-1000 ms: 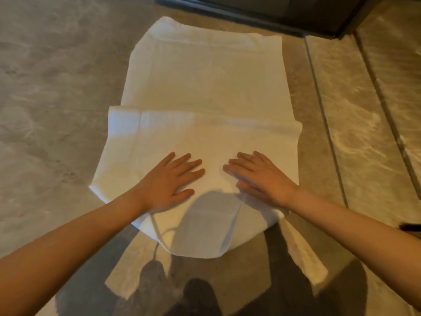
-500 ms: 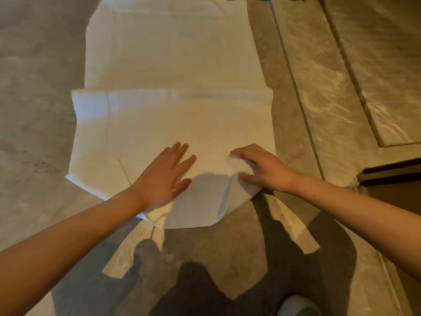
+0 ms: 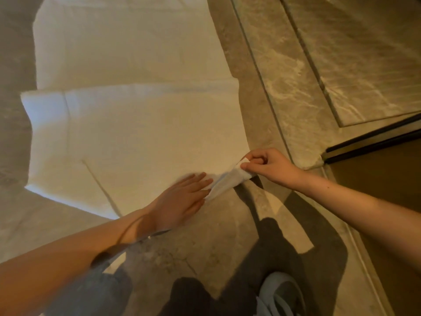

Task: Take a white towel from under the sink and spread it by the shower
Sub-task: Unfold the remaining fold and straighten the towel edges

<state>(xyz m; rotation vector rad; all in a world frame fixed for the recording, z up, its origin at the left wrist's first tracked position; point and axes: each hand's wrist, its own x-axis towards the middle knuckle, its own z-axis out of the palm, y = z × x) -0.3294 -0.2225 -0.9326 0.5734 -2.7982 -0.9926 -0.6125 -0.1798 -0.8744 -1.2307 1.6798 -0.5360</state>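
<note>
**Towel on floor, near corner pinched**

Surroundings: grey marble floor [image 3: 205,252]; raised stone sill [image 3: 280,106] runs along the towel's R edge, just beside it; dark metal track [image 3: 373,142] at far R, well apart. Pale shoe [image 3: 280,295] at btm, near the person's dark trouser leg. Nothing lies on the cloth except the hands.

White towel [image 3: 136,124] lies mostly flat on the floor, long axis running away from the person toward top of frame; one fold line crosses its width mid-way.

Left hand [image 3: 182,201]: fingers spread flat, pressing the near edge. Right hand [image 3: 266,165]: thumb + fingers pinching the near R corner, lifted slightly off the floor.
</note>
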